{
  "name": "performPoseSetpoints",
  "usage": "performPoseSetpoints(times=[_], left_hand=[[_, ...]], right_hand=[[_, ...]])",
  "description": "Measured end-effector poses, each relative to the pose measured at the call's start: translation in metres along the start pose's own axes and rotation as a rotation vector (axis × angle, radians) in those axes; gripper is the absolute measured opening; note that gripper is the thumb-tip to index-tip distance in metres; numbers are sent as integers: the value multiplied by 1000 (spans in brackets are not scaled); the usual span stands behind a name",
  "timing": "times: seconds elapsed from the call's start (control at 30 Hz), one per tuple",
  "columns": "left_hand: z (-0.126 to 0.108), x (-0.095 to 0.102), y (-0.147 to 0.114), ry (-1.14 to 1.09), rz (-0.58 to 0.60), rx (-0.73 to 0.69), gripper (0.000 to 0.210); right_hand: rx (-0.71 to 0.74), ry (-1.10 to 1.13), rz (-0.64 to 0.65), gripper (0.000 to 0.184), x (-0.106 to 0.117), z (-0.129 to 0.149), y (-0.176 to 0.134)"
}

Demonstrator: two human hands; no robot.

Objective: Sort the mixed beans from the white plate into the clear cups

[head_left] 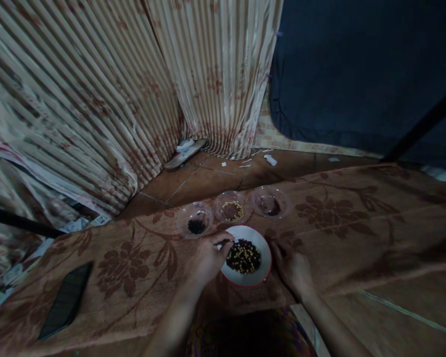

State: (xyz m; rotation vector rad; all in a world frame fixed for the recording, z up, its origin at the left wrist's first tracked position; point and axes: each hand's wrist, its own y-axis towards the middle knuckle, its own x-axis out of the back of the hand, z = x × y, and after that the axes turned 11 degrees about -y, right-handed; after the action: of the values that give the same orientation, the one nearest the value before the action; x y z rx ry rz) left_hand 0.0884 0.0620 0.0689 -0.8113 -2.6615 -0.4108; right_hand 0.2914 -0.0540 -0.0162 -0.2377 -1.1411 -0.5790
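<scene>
A white plate with a red rim holds a mixed heap of dark beans and yellow seeds. My left hand is over the plate's left edge, thumb and forefinger pinched together; anything between them is too small to make out. Beside the right rim, my right hand rests low on the cloth, its shaded fingers slightly bent and loosely apart, with nothing seen in them. Behind the plate stand three clear plastic bowls: the left bowl has black seeds, the middle bowl yellow ones, the right bowl a few dark reddish ones.
A brown flowered cloth covers the low surface. A dark phone lies on it at the left. Beyond its far edge are a tiled floor, a slipper and white scraps. Striped curtains and a dark blue cover hang behind.
</scene>
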Motion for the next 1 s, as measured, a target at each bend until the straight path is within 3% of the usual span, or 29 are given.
performPoseSetpoints(times=[0.4,1.0], left_hand=[[-1,-14,0,4,10,-8,19],[5,-19,0,54,25,-27,18]], right_hand=[[11,-8,-15,41,0,1,0],[-19,-48,-8,41,1,2,0]])
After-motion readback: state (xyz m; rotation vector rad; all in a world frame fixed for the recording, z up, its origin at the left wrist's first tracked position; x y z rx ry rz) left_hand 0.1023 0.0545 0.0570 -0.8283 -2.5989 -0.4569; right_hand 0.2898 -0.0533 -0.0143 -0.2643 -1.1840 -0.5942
